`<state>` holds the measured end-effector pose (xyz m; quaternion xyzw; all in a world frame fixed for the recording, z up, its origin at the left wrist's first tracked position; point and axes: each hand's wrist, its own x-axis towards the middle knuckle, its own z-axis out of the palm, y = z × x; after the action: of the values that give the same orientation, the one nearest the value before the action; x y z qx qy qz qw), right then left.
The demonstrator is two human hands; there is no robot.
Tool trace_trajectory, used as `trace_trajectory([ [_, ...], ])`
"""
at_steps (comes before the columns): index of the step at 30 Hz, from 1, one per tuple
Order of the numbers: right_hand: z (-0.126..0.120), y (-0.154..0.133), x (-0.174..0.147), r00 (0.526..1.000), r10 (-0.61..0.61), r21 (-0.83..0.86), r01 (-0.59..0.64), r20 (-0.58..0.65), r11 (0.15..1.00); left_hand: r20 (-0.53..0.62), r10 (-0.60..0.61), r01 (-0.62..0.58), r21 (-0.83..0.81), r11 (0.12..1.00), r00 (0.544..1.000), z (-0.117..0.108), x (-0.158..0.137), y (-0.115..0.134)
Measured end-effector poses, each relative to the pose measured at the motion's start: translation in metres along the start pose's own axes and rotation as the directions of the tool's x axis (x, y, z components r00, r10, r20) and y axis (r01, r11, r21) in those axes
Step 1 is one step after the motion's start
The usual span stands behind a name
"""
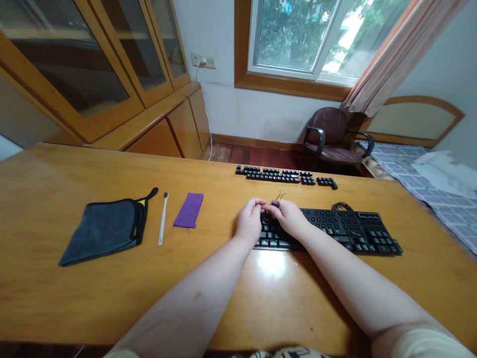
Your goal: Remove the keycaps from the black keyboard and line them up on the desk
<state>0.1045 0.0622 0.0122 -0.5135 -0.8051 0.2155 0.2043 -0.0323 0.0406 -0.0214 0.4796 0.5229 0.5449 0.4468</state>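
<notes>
A black keyboard (354,231) lies on the wooden desk, its left part under my hands. Keycaps remain on its lower rows, while the upper part shows bare switch mounts. My right hand (288,216) is closed around a keycap puller (282,196), whose two thin wire prongs point up past the fingers. Right beside it, my left hand (250,216) has thumb and fingers pinched together near a small dark piece; the fingers hide what they hold, if anything. Loose black keycaps (274,175) stand in rows behind the keyboard.
To the left lie a purple cloth (189,210), a white toothbrush (163,221) and a folded grey cloth (106,231). The keyboard's cable (342,206) is coiled at its back edge. Beyond the desk (112,308) stand an armchair (330,134) and a glass-door cabinet (130,117).
</notes>
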Motion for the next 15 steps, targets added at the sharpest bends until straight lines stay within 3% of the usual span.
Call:
trace_trajectory([
  [4,0.005,0.000,-0.003,0.991,-0.131,-0.021,0.132,0.039,0.991,0.000,0.005,-0.005,-0.050,0.999,1.000,0.000,0.000,-0.001],
  [9,0.010,-0.002,-0.008,0.969,-0.234,-0.194,0.245,0.078,0.950,0.003,-0.018,0.018,-0.067,0.998,1.000,0.000,0.002,-0.004],
  [15,0.015,-0.003,-0.012,0.947,-0.322,-0.328,0.308,0.010,0.893,0.010,-0.017,0.017,-0.009,1.000,1.000,0.001,0.003,-0.005],
])
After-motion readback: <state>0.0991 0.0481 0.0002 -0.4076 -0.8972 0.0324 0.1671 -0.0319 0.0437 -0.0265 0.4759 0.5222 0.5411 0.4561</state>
